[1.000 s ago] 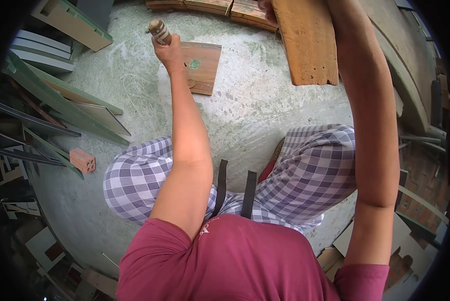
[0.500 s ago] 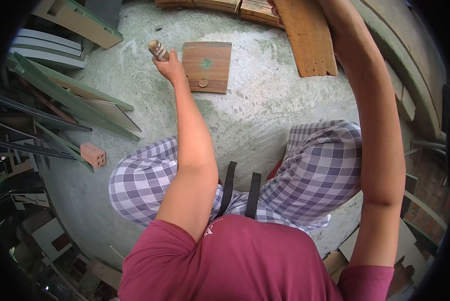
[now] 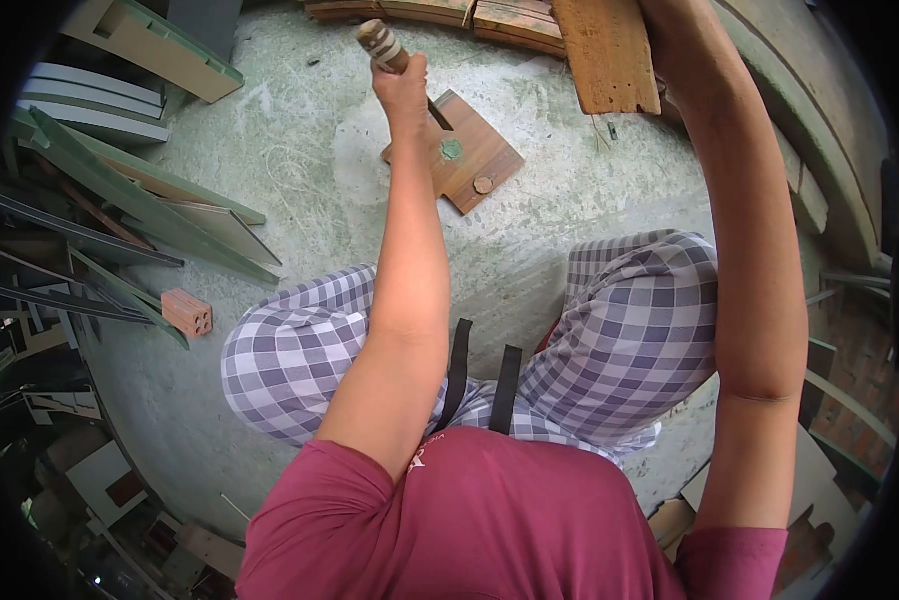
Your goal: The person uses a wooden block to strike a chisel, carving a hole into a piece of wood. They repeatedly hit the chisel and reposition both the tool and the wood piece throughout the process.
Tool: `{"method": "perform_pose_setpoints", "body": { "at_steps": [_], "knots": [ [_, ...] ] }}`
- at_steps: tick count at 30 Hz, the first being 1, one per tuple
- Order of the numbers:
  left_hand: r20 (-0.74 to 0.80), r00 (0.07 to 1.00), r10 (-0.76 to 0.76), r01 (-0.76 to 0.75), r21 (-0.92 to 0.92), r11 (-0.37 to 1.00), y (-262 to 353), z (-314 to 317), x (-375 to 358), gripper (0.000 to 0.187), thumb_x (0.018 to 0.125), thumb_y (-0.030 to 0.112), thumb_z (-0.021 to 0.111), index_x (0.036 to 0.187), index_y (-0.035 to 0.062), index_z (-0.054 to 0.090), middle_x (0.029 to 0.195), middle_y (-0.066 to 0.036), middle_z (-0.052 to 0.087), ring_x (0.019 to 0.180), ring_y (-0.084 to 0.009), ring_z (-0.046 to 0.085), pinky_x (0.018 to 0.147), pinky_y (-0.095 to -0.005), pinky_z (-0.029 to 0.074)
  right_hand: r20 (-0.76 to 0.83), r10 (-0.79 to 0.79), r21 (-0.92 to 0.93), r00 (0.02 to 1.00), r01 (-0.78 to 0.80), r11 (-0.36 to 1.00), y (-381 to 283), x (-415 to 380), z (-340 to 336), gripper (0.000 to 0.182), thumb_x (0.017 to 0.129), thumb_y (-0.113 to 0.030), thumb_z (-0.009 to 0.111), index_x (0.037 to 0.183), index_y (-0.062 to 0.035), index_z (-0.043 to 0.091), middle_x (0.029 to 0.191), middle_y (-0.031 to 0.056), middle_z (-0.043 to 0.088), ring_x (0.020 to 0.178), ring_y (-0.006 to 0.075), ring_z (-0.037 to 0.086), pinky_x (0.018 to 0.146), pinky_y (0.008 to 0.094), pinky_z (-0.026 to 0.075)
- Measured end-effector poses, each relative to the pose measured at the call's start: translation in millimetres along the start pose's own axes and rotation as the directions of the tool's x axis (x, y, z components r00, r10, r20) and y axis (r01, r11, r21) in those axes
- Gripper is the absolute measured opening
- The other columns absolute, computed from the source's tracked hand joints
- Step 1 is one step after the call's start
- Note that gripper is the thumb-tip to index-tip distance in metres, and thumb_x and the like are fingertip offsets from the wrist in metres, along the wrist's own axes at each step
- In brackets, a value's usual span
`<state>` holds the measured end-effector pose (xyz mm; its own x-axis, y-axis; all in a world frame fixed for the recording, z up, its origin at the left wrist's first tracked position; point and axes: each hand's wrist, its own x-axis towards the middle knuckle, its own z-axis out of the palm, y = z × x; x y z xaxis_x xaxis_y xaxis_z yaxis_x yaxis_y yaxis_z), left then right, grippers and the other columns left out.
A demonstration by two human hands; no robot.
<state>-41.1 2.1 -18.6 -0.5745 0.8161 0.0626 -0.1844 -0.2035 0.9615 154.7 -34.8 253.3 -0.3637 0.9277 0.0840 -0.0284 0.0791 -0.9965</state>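
My left hand [image 3: 402, 90] is closed round a wooden handle [image 3: 382, 45] wrapped with pale bands. A dark flat edge shows beside the hand, over a square brown board [image 3: 489, 150] that lies turned on the floor. On the board are a green patch [image 3: 452, 149] and a small round brown piece [image 3: 483, 185]. At the upper right, my right hand [image 3: 662, 30] is at the edge of a long brown plank [image 3: 611, 60], raised over the floor. Most of its fingers are hidden behind the plank.
Stacked wooden pieces [image 3: 519, 24] lie at the top edge. Many boards and panels [image 3: 149, 190] lean on the left, near a perforated red brick [image 3: 186, 312]. A curved grey-green slab [image 3: 814, 110] borders the right side.
My left hand has moved up and right with the handle. The square board has rotated and shifted right. The plank in my right hand has moved slightly up and left.
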Motion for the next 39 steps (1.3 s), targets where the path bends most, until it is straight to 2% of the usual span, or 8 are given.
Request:
{"method": "perform_pose_setpoints", "body": {
  "at_steps": [5, 19, 24, 26, 29, 32, 36, 39],
  "knots": [
    [0.130, 0.991, -0.022, 0.014, 0.058, 0.998, -17.4, 14.9, -18.6, 0.023, 0.076, 0.009, 0.071, 0.086, 0.0077, 0.051, 0.070, 0.001, 0.054, 0.056, -0.0078, 0.049, 0.053, -0.0231, 0.041, -0.026, -0.143, 0.000, 0.989, 0.143, 0.990, 14.8, 25.3, -0.1, 0.057, 0.086, -0.041, 0.052, 0.132, -0.0101, 0.040, 0.106, 0.0091, 0.050, 0.088, 0.0153, 0.050, 0.071, 0.0303, 0.045],
    [0.195, 0.972, -0.134, 0.121, 0.073, 0.990, -28.4, 7.6, -24.9, 0.021, 0.075, 0.012, 0.071, 0.086, 0.0056, 0.055, 0.076, 0.000, 0.057, 0.067, -0.0089, 0.051, 0.064, -0.0256, 0.044, 0.060, 0.048, -0.121, 0.997, -0.040, 0.992, -7.6, 2.4, 8.7, 0.069, 0.086, -0.045, 0.050, 0.142, -0.0112, 0.027, 0.109, 0.0140, 0.049, 0.089, 0.0191, 0.053, 0.072, 0.0339, 0.046],
    [0.313, 0.922, -0.227, 0.169, 0.203, 0.964, -19.5, 12.6, -23.2, 0.021, 0.073, 0.011, 0.070, 0.089, 0.0056, 0.057, 0.079, -0.001, 0.059, 0.070, -0.0102, 0.053, 0.068, -0.0269, 0.045, 0.000, -0.181, -0.320, 0.983, 0.172, 0.932, -26.3, -9.9, -4.5, 0.070, 0.086, -0.045, 0.051, 0.143, -0.0118, 0.028, 0.129, 0.0135, 0.045, 0.112, 0.0214, 0.045, 0.093, 0.0331, 0.036],
    [0.395, 0.894, -0.210, 0.106, 0.269, 0.957, -16.6, 24.0, -26.2, 0.028, 0.072, 0.016, 0.070, 0.095, 0.0042, 0.059, 0.084, -0.003, 0.063, 0.075, -0.0131, 0.056, 0.072, -0.0285, 0.046, -0.225, -0.393, -0.648, 0.892, 0.164, 0.744, -25.3, -5.1, 1.8, 0.071, 0.085, -0.043, 0.053, 0.143, -0.0089, 0.028, 0.134, 0.0131, 0.042, 0.118, 0.0222, 0.042, 0.097, 0.0341, 0.034],
    [0.416, 0.875, -0.247, 0.065, 0.404, 0.912, -10.4, 34.9, -32.3, 0.038, 0.068, 0.021, 0.069, 0.100, 0.0037, 0.060, 0.087, -0.007, 0.065, 0.080, -0.0149, 0.059, 0.076, -0.0297, 0.047, -0.146, -0.479, -0.647, 0.866, 0.283, 0.708, 1.1, 2.0, -68.2, 0.074, 0.084, -0.041, 0.056, 0.142, -0.0060, 0.028, 0.138, 0.0129, 0.039, 0.122, 0.0230, 0.039, 0.100, 0.0352, 0.032],
    [0.441, 0.858, -0.264, 0.077, 0.397, 0.915, 3.7, 46.5, -40.7, 0.038, 0.068, 0.019, 0.069, 0.101, 0.0039, 0.060, 0.086, -0.007, 0.065, 0.079, -0.0143, 0.058, 0.075, -0.0295, 0.047, -0.233, -0.136, -0.582, 0.963, -0.026, 0.813, 31.3, -23.4, -80.6, 0.080, 0.076, -0.050, 0.059, 0.144, -0.0209, 0.029, 0.128, 0.0227, 0.050, 0.116, 0.0314, 0.051, 0.098, 0.0367, 0.039],
    [0.455, 0.860, -0.230, 0.035, 0.399, 0.916, 4.9, 51.4, -42.7, 0.039, 0.068, 0.018, 0.070, 0.102, 0.0028, 0.059, 0.086, -0.006, 0.064, 0.079, -0.0128, 0.057, 0.076, -0.0280, 0.047, -0.014, 0.323, -0.710, 0.946, -0.237, 0.663, 98.1, -39.3, -64.5, 0.073, 0.077, -0.045, 0.058, 0.142, -0.0294, 0.031, 0.133, 0.0227, 0.046, 0.125, 0.0338, 0.044, 0.103, 0.0403, 0.035],
    [0.454, 0.858, -0.239, 0.063, 0.368, 0.928, 3.9, 50.1, -39.5, 0.040, 0.069, 0.018, 0.071, 0.104, 0.0022, 0.058, 0.089, -0.005, 0.064, 0.080, -0.0116, 0.056, 0.076, -0.0270, 0.046, 0.016, 0.223, -0.696, 0.975, -0.149, 0.703, 80.4, -23.0, -81.9, 0.076, 0.076, -0.049, 0.059, 0.142, -0.0250, 0.032, 0.127, 0.0211, 0.051, 0.119, 0.0307, 0.049, 0.098, 0.0369, 0.038]
  ]
}}
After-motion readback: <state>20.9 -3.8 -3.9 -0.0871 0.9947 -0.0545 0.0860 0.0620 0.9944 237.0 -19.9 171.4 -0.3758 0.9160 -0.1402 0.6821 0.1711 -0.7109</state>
